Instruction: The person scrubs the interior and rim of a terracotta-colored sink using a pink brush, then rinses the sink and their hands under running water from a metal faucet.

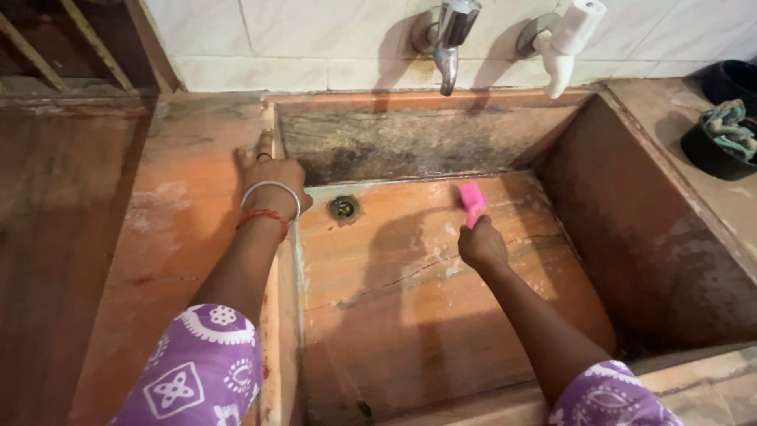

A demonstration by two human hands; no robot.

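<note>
Pink brush (pixel 471 201), reddish-orange stone sink (pixel 410 308), purple white-patterned sleeves (pixel 197 371).

Both arms are bare from the short sleeves down to the hands. The left sleeve (pixel 197 371) is purple cloth printed with white motifs: a scalloped band, a flower, a diamond enclosing a cross shape. The right sleeve (pixel 611 394) is the same purple cloth with white curling, leaf-like figures. Just behind the left hand (pixel 272 170), the wrist carries a thin white bangle (pixel 272 189) and, next to it on the sleeve side, a red bangle or thread (pixel 264 217). A dark ring (pixel 264 156) sits on one finger of that hand. The right hand (pixel 481 244) and its wrist show no ornament.
</note>
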